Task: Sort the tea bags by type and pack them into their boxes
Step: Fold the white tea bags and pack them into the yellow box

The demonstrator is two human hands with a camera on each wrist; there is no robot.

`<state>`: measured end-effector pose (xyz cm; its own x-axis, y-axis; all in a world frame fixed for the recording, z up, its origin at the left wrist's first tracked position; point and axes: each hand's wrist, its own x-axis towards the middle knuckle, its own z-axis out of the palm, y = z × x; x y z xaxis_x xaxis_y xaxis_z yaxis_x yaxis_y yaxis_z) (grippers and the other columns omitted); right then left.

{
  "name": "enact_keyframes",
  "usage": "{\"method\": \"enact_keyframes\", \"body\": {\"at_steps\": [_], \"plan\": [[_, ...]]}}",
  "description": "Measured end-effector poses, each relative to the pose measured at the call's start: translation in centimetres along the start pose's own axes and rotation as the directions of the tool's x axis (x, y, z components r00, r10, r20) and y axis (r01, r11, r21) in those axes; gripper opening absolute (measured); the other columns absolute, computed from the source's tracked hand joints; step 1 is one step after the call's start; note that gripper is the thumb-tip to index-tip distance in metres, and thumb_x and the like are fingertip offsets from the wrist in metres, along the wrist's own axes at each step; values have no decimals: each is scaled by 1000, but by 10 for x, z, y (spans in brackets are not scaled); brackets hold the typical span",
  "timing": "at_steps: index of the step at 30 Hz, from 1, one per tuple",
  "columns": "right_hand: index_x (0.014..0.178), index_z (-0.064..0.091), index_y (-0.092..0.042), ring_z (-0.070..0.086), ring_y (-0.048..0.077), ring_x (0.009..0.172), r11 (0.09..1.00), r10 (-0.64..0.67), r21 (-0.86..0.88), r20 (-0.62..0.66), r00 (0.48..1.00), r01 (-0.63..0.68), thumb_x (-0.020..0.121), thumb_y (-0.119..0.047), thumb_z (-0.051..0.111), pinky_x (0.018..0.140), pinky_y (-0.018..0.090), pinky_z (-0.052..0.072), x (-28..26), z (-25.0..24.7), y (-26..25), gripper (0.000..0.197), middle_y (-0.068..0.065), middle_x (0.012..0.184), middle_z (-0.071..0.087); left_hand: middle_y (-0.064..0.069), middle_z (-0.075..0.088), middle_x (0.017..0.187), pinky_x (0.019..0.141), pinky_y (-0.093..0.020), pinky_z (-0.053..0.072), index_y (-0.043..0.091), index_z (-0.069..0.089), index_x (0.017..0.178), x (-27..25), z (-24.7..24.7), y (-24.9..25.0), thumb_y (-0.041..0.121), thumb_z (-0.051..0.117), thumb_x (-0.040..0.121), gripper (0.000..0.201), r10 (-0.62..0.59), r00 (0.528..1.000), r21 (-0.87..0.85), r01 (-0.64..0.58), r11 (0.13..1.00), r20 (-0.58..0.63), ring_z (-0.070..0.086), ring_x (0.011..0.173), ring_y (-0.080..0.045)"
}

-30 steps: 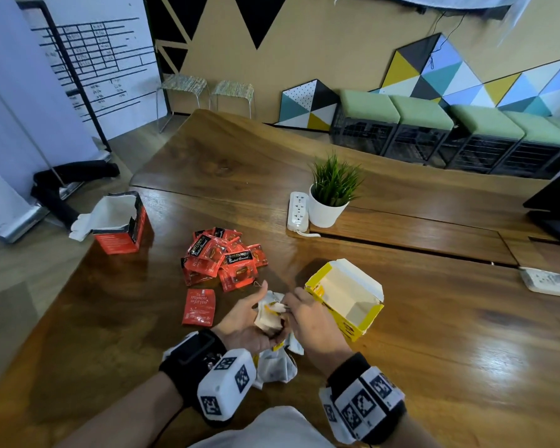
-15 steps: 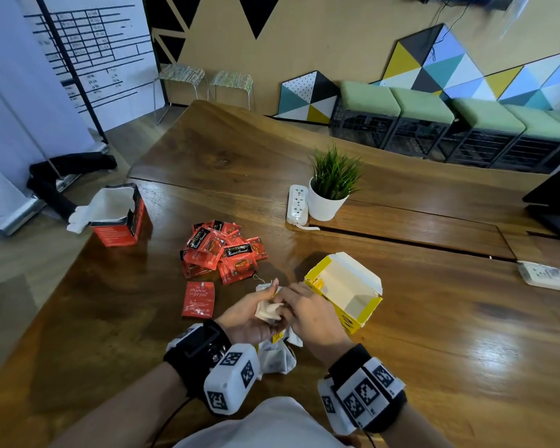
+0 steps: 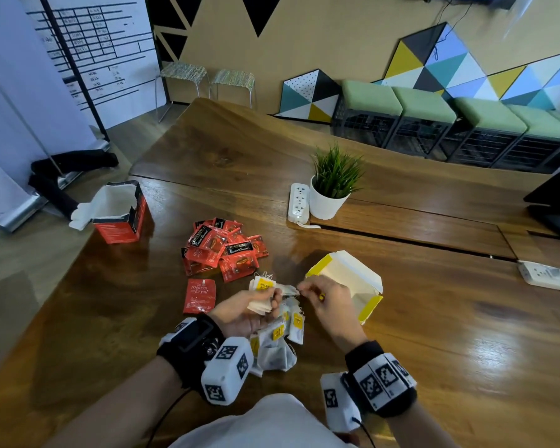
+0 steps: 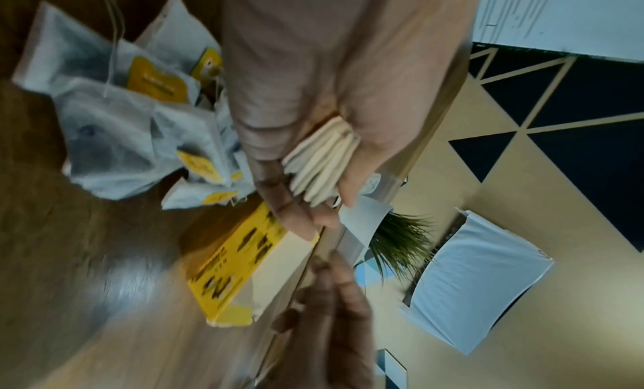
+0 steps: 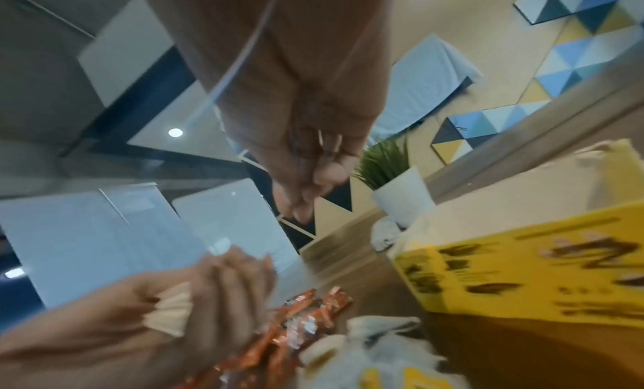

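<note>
Long brown wooden table (image 3: 434, 318) in a room with a tan wall bearing black triangles and coloured geometric panels.

Near the table's near edge, at centre: fanned stack of cream paper tea bags (image 4: 322, 161), clamped between thumb and curled fingers of the left hand (image 3: 243, 313), yellow tags showing at the top of the stack in the head view. Right hand (image 3: 328, 305) just right of it, fingertips pinched together; a thin white string runs down across its palm in the right wrist view, but whether those fingers actually grip a bag cannot be told.

Directly below the hands, on the wood: loose heap of white gauze tea bags with yellow tags (image 3: 280, 344). Just right of the right hand: open yellow cardboard box with cream inside (image 3: 349, 279), flaps up. Left of the left hand: single red foil sachet with white lettering (image 3: 199, 295), lying flat. Farther off, left of centre: pile of red foil sachets with black labels (image 3: 222, 250). Far left, at the table's edge: open red cardboard box with white lining (image 3: 122, 211), upright.

Beyond, mid-table: white pot with a green grass-like plant (image 3: 332, 189), white power strip (image 3: 299, 202) touching its left side. Second white power strip (image 3: 548, 276) at the right edge. Green cushioned stools on black wire crates (image 3: 450, 127) along the far wall.
</note>
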<state>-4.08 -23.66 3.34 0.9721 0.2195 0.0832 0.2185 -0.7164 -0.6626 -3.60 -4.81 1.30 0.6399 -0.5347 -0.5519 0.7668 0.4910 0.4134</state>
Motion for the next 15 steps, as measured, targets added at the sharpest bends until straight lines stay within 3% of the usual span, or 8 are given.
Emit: {"method": "enact_keyframes", "body": {"at_steps": [2,4,7,9,12,15], "plan": [[99,61,-14,59,21,97,979,127,-184,224,966,-86,87,-13,58,76,29,45,-1,10,12,12,4,103,64,0,58,71,58,-20,55,4,57,100,-1,-6,3,16,52,83,21,2,999,19,-2,1000,-32,59,54,-9],[112,50,-14,56,26,102,924,223,-374,380,898,-72,87,-28,60,71,30,39,-10,27,18,30,6,111,57,0,53,65,54,-18,53,1,57,106,-2,-10,4,17,52,84,28,-2,999,-7,2,1000,-47,51,48,-7],[127,34,-11,53,29,109,865,292,-500,447,846,-35,83,-42,63,70,33,36,-21,44,17,61,7,119,49,1,45,61,49,-17,46,-2,58,105,-5,-10,3,26,47,91,34,-6,999,-4,6,1000,-54,42,45,-5],[129,30,-9,53,29,109,860,294,-509,438,850,-35,82,-41,66,70,34,37,-23,52,20,68,8,120,46,1,44,60,49,-18,46,-1,58,98,-6,-8,1,30,50,87,33,-14,999,-6,14,1000,-42,41,46,-6],[126,34,-9,55,30,105,875,229,-485,407,884,-4,88,-33,59,67,33,36,-21,55,28,51,8,117,47,0,46,61,53,-20,50,5,53,83,-7,-6,1,35,53,81,30,-20,1000,-45,19,999,-20,45,48,-8],[119,41,-11,56,28,99,891,181,-454,376,909,10,94,-23,45,67,33,39,-23,55,38,28,6,112,51,-4,51,69,58,-24,55,5,52,80,-6,-5,2,39,54,81,34,-37,999,-128,37,991,6,54,55,-12]]}}
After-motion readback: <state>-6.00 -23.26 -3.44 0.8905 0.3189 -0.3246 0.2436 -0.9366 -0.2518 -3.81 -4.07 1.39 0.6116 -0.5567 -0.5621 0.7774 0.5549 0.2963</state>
